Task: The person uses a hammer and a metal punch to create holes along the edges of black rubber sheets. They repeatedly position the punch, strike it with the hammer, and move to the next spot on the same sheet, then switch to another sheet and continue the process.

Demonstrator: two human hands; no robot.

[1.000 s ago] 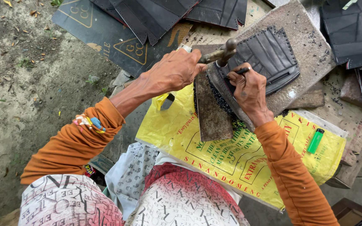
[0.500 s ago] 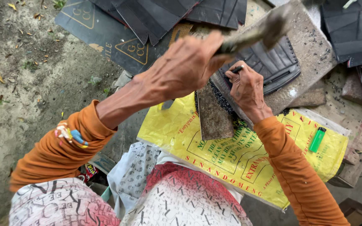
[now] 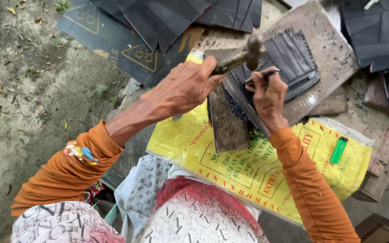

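My hammer (image 3: 244, 55) has come back down since its raised swing. My left hand (image 3: 183, 87) grips its handle; my right hand (image 3: 269, 96) pinches a punch (image 3: 261, 76) against the black rubber piece (image 3: 293, 58) on the stone slab (image 3: 325, 54).

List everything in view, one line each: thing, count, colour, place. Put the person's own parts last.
hammer: 1, rusty brown, in the left hand, head above the punch
punch: 1, dark thin rod, in the right hand, lying over the black piece
black piece: 1, ribbed, on the slab
slab: 1, grey-brown, speckled, top centre
sack: 1, yellow with red print, under the slab, over the lap
lighter: 1, green, on the sack's right end
black sheets: several, piled top left and top right
ground: bare earth, left
sleeves: 2, orange
left hand: gripping the hammer
right hand: pinching the punch
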